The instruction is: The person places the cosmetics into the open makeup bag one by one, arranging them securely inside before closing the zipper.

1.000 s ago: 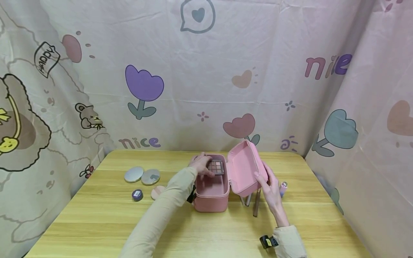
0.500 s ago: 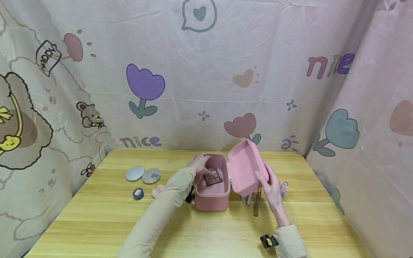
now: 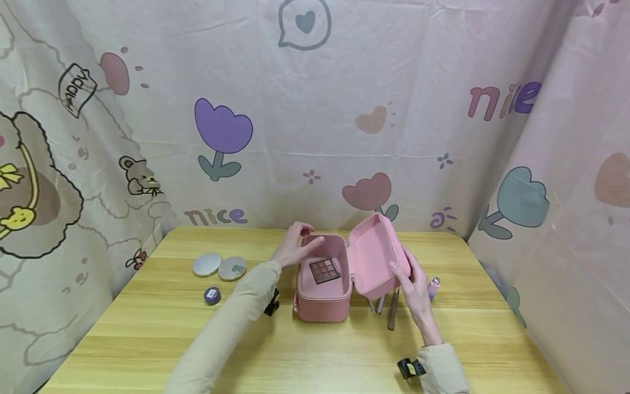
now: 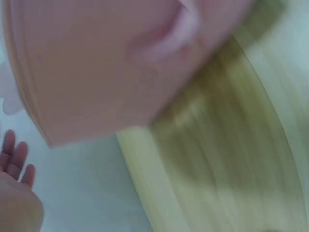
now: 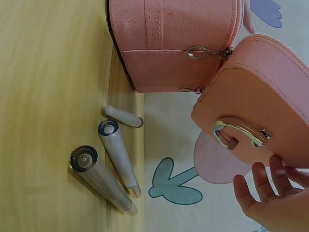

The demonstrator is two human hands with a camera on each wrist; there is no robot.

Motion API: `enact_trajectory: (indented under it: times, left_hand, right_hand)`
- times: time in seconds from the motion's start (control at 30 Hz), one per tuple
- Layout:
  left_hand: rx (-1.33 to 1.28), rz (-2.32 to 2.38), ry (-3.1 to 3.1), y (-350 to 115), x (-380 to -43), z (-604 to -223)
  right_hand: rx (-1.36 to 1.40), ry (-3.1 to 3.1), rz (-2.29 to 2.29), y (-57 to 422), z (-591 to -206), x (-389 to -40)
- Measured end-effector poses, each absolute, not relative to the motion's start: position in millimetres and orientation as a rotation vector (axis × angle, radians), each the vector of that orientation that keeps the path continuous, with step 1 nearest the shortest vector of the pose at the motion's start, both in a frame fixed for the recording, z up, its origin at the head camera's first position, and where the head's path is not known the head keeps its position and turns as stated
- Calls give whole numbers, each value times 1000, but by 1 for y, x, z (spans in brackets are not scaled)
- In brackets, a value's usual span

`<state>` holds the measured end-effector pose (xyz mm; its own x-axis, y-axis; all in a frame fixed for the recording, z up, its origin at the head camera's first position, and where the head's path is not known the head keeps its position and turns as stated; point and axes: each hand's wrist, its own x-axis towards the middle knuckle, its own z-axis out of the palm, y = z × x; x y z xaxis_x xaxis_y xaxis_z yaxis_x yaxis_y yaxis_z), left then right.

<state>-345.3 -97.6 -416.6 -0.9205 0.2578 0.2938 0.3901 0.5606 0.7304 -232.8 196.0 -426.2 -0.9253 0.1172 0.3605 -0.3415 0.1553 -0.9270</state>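
Observation:
A pink makeup case (image 3: 324, 311) stands unzipped on the table, its lid (image 3: 372, 257) swung over to the right. Inside on the case floor lies an eyeshadow palette (image 3: 325, 270), slightly turned. My left hand (image 3: 293, 249) is over the case's far left rim, thumb and fingers spread, holding nothing. In the left wrist view that hand (image 4: 17, 188) shows past the blurred case wall (image 4: 96, 72). My right hand (image 3: 415, 287) holds the lid by its right edge, thumb on the inner rim and fingers behind. The right wrist view shows its fingertips (image 5: 275, 169) at the lid's outer face, near the handle (image 5: 241, 133).
Right of the case lie several slim cosmetic tubes (image 5: 104, 181), partly under the lid in the head view. A small pink-and-blue tube (image 3: 433, 287) is beyond my right hand. At left are two round silver discs (image 3: 206, 264) and a purple jar (image 3: 212, 296).
The palette has gone from my left hand down onto the case floor. My left hand has let go and drawn back up and left. My right hand stays on the lid.

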Motion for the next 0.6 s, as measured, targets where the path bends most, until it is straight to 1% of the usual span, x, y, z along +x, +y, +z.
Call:
enact_trajectory:
  times: [0.23,0.6]
  left_hand:
    - [-522,-1243,-2618,-132,-343,-419]
    - [-432,-966,-2734,-198,-336,-420]
  right_hand:
    - [207,-2099,1815,196,-426,-232]
    - [219,-2093,1815,197,-426,-231]
